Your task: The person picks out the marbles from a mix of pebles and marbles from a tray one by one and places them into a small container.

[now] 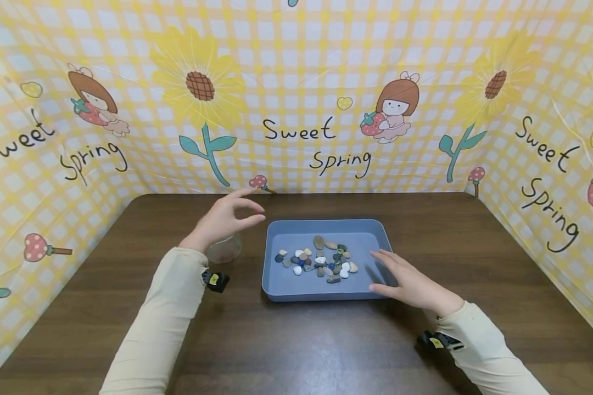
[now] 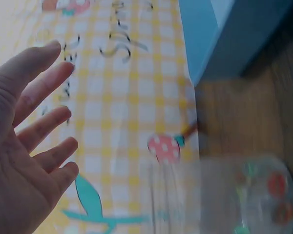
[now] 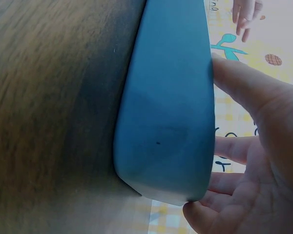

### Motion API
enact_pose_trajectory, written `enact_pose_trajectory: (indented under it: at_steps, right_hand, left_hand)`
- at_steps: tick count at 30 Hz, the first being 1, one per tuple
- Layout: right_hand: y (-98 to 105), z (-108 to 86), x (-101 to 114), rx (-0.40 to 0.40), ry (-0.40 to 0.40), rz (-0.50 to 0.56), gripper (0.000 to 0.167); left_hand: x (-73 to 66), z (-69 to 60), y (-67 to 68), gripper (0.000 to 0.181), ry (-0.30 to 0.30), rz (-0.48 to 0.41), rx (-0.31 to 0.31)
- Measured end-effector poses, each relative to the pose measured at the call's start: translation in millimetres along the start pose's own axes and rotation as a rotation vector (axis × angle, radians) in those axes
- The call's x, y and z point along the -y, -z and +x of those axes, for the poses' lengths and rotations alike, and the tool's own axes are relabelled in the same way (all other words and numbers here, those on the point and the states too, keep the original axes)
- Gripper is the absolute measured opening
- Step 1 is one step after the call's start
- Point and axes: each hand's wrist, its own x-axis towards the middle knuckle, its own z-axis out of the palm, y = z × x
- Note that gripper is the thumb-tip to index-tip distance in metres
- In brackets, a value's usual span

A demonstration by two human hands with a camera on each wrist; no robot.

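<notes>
A blue rectangular tray (image 1: 286,288) stands on the table with mixed pebbles (image 1: 320,260) spread inside, white, grey, tan and dark. Blue and green glassy pieces lie among them. My left hand (image 1: 221,218) is raised left of the tray, fingers loosely bent and nothing between them. Below and behind it is a clear glass container (image 1: 225,250), partly hidden. In the left wrist view this container (image 2: 217,195) has red, orange and green spots at its base. My right hand (image 1: 417,285) is at the tray's right edge, fingers spread over the rim and holding nothing.
The brown wooden table (image 1: 326,351) carries the tray and the container. A yellow checked cloth (image 1: 296,71) with printed flowers and figures stands as a wall along the back and both sides. Each wrist bears a small black camera (image 1: 216,280).
</notes>
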Motion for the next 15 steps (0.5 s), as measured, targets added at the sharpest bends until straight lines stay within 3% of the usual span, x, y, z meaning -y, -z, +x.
enact_pose_trajectory:
  at_steps: [5,15]
  right_hand:
    - [0.5,-0.8,1.1,0.002,-0.003,0.007,0.075]
    - [0.5,-0.8,1.5,-0.001,-0.004,0.007,0.075]
  left_hand:
    - [-20.3,12.8,-13.3,0.020,-0.082,-0.020,0.055]
    - [-40.9,33.9,-38.4,0.022,-0.100,-0.092,0.151]
